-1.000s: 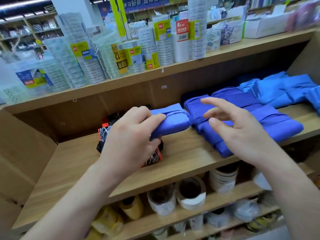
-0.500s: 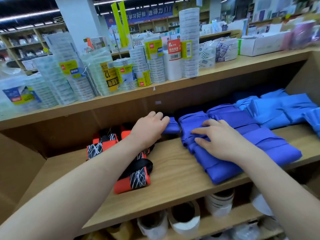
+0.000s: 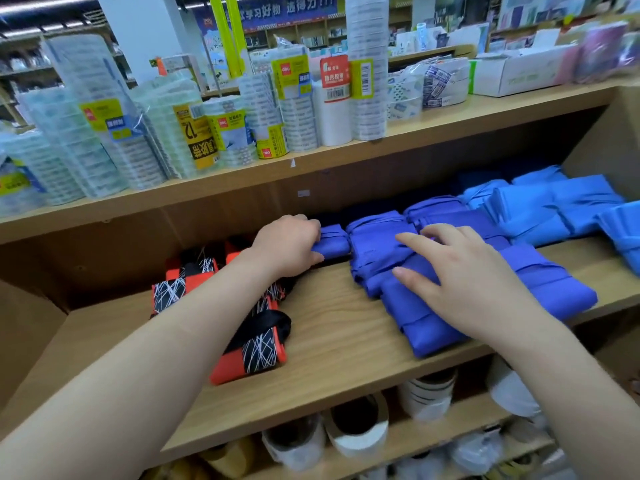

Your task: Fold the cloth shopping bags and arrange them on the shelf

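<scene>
The left hand (image 3: pixel 287 244) is curled round a small folded blue bag (image 3: pixel 334 241), which is held near the back edge of the shelf (image 3: pixel 329 323), touching the row of folded blue bags (image 3: pixel 419 327). That row is pressed by the right hand (image 3: pixel 464 282), laid flat with fingers spread. Orange-and-black bags (image 3: pixel 249 358) are stacked toward the left edge, and lighter blue bags (image 3: pixel 554 209) toward the right back corner.

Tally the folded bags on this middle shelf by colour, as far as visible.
Orange-and-black bags: at least 3
Royal blue bags: at least 4
Light blue bags: at least 4
Total: at least 11; overlaps hide the rest.
</scene>
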A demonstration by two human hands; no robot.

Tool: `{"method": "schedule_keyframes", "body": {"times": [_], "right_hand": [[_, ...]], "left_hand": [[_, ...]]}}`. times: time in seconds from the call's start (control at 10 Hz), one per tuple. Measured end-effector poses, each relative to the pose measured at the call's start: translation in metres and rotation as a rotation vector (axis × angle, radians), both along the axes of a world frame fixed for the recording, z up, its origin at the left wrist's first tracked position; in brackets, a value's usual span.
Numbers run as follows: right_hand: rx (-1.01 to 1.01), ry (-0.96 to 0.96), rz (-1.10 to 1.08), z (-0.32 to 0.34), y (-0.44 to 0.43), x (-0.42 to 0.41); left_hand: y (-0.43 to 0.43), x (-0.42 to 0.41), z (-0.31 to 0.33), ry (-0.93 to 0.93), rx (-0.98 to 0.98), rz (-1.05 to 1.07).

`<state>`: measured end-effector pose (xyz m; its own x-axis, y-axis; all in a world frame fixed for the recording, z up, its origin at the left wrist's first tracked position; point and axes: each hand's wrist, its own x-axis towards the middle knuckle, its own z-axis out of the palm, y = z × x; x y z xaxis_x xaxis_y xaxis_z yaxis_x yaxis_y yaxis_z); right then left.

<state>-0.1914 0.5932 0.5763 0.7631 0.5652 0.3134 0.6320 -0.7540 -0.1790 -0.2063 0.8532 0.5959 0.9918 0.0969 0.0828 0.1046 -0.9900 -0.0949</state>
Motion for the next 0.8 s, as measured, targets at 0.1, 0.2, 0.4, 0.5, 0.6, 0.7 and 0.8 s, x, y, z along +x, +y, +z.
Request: {"method": "schedule_keyframes", "body": {"times": [0.1, 0.2, 0.4, 0.5, 0.6, 0.7, 0.8], "right_hand": [[0.004, -0.011, -0.022, -0.001, -0.019, -0.019], [-0.046, 0.01, -0.058, -0.011, -0.027, -0.035], [0.02, 0.015, -0.087, -0.034, -0.025, -0.044], [0.102, -0.024, -0.063, -0.043, -0.026, -0.041], [0.16, -0.036, -0.029, -0.049, -0.023, -0.041], [0.204, -0.087, -0.044, -0.053, -0.023, -0.042], [0.394, -0.156, -0.074, -0.046, -0.025, -0.049]], "left_hand": [[-0.021, -0.012, 0.002, -0.118, -0.05, -0.032], [-0.048, -0.022, -0.004, -0.134, -0.203, -0.06], [-0.069, -0.026, -0.02, -0.154, -0.353, 0.002], [-0.072, -0.026, -0.021, -0.178, -0.386, 0.042], [-0.074, -0.036, -0.021, -0.174, -0.396, 0.045], [-0.074, -0.061, -0.015, -0.267, -0.374, 0.061], [-0.063, -0.1, -0.012, -0.523, -0.513, 0.07]]}}
